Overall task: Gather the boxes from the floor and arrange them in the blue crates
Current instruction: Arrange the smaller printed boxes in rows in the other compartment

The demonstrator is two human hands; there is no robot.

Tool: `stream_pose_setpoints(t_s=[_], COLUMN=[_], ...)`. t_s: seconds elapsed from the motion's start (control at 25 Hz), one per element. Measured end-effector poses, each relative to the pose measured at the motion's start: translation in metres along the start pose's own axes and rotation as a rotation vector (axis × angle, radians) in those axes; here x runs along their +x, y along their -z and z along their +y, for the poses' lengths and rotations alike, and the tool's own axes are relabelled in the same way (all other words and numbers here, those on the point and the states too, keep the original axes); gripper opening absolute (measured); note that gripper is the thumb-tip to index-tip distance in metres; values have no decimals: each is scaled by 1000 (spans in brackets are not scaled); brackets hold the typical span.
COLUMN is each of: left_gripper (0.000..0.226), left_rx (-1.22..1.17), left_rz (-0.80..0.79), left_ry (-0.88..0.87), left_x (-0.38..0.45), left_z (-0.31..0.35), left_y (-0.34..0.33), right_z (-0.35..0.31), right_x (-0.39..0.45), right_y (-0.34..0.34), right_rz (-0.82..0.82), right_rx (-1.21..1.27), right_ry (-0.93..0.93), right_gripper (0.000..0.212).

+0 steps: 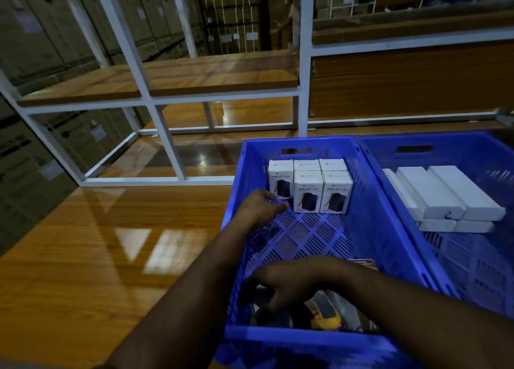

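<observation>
Two blue crates stand side by side. At the far end of the left crate [370,202], several white "HALLEY 20K" boxes [308,190] stand upright in two rows. My left hand [264,206] reaches into this crate and its fingertips touch the bottom of the front-left box [280,178]. At the near end of the same crate lies a box with a dark and yellow print [324,311]. My right hand [292,284] is over that box, its fingers curled down onto its left end. Part of the box is hidden under the hand.
The right crate [472,151] holds several long white boxes [445,193] stacked flat at its far end. Both crates sit on a glossy wooden surface [111,243]. A white metal rack [164,135] with wooden shelves stands behind, and cardboard cartons are stacked at the left.
</observation>
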State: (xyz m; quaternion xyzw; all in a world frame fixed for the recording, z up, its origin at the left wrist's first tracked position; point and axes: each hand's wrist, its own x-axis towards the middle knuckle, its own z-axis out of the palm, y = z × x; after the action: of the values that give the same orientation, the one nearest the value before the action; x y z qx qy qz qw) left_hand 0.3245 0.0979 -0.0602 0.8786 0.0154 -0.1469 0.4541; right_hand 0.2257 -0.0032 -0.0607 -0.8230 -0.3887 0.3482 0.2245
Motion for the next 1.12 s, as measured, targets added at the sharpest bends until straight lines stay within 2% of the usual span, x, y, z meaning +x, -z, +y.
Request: stream_pose_setpoints(t_s=[0.08, 0.24, 0.32, 0.44, 0.6, 0.68, 0.76, 0.88, 0.92, 1.0, 1.12], left_gripper=[42, 44, 45, 46, 46, 47, 46, 38, 36, 54, 76], left_rx=[21, 28, 30, 69, 64, 62, 73, 159, 256, 403, 413], left_rz=[-2, -7, -6, -1, -8, -6, 4, 5, -38, -164, -367], left_ry=[-7, -4, 3, -2, 13, 6, -8, -18, -18, 14, 58], left_x=[0, 3, 5, 7, 9, 9, 9, 7, 5, -2, -13], left_z=[0, 1, 1, 2, 1, 1, 1, 2, 2, 4, 5], left_y=[-1, -1, -2, -3, -4, -5, -6, -5, -3, 1, 6], right_z=[-2, -4, 1, 7, 12, 15, 20, 29, 34, 39, 47], right_x=[2, 2, 0, 3, 4, 5, 8, 13, 13, 9, 0], right_y=[-2, 6, 13, 17, 17, 14, 13, 18, 20, 22, 29], right_rz=[-6, 20, 25, -132, -169, -55, 168, 410, 425, 403, 373], right_rx=[-1, -95, -43, 38, 99, 101, -31, -251, -258, -266, -284], right_ry=[-28, -292, -361, -334, -318, -262, -252, -422, -458, -509, -657], right_gripper=[45, 56, 51, 31, 36, 33, 39, 50, 52, 50, 41])
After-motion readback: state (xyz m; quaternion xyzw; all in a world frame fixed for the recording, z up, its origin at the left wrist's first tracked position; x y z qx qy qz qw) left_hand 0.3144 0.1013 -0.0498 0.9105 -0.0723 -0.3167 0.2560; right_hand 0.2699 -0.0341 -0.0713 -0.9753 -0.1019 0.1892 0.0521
